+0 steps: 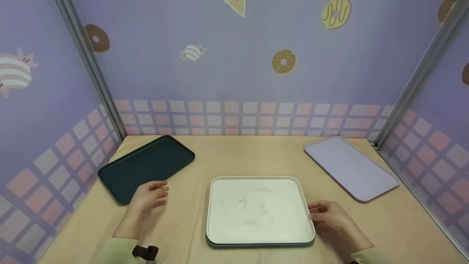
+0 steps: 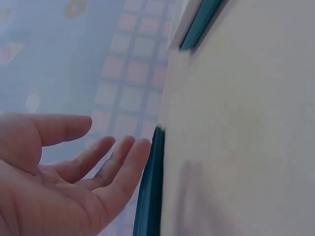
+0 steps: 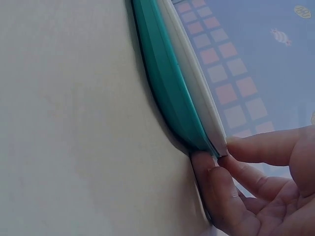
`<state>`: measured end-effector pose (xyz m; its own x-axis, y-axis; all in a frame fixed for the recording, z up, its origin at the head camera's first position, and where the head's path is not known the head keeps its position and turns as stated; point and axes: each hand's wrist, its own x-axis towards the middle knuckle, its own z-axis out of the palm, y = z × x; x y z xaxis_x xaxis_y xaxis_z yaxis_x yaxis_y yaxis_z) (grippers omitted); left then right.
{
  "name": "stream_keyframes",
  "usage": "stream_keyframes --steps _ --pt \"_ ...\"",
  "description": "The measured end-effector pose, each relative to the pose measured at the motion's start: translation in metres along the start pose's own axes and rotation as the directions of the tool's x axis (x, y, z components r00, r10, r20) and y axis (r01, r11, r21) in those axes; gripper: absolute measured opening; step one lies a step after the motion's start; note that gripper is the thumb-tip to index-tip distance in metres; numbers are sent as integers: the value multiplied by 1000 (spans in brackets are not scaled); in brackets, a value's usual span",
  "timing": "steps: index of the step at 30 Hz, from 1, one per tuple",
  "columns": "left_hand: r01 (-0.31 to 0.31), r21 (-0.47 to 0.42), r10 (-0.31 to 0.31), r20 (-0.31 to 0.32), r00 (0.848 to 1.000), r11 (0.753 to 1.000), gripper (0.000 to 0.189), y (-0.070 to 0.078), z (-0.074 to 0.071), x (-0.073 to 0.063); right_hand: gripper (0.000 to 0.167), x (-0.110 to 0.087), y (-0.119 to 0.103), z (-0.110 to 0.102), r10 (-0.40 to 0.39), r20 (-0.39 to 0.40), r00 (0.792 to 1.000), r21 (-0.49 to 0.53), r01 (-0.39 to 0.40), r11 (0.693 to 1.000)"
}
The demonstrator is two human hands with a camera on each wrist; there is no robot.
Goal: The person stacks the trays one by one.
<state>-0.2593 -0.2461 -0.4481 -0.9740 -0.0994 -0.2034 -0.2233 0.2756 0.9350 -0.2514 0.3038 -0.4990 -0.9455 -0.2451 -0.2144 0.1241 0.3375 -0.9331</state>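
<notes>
A white rectangular tray (image 1: 260, 209) with faint smudges lies on a teal tray (image 1: 260, 245), whose edge shows below it. My right hand (image 1: 331, 216) is at the right side of this stack. In the right wrist view, the thumb rests on the white tray's rim (image 3: 204, 98) and the curled fingers (image 3: 221, 191) are at its underside, by the edge of the teal tray. My left hand (image 1: 149, 198) holds nothing, its fingers loosely bent and thumb apart. It hovers near the front right side of a dark green tray (image 1: 146, 168).
A pale lilac tray (image 1: 351, 168) lies angled at the back right of the table (image 1: 242, 156). Purple printed panels (image 1: 234, 73) stand behind and on both sides, with metal posts (image 1: 410, 73) at the corners.
</notes>
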Motion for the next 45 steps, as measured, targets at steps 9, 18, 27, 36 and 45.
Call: stream_keyframes --steps 9,18,27,36,45 --pt "57 -3 -56 -247 967 998 51 -11 -63 7 47 -1 0 1 -3 -6 1000 29 3 1000" --pt "220 90 -160 -441 883 971 70 -35 -105 19 46 0 0 2 -16 -12 1000 9 16 1000" --pt "221 -77 -233 -388 892 972 66 -55 -112 26 46 0 1 1 -4 3 1000 45 4 999" --pt "244 46 -198 -449 872 969 53 -57 -113 36 47 0 1 1 -6 7 1000 70 5 998" --pt "286 136 -190 -476 859 949 47 -59 -110 40 46 1 0 1 -1 -4 1000 61 1 998"
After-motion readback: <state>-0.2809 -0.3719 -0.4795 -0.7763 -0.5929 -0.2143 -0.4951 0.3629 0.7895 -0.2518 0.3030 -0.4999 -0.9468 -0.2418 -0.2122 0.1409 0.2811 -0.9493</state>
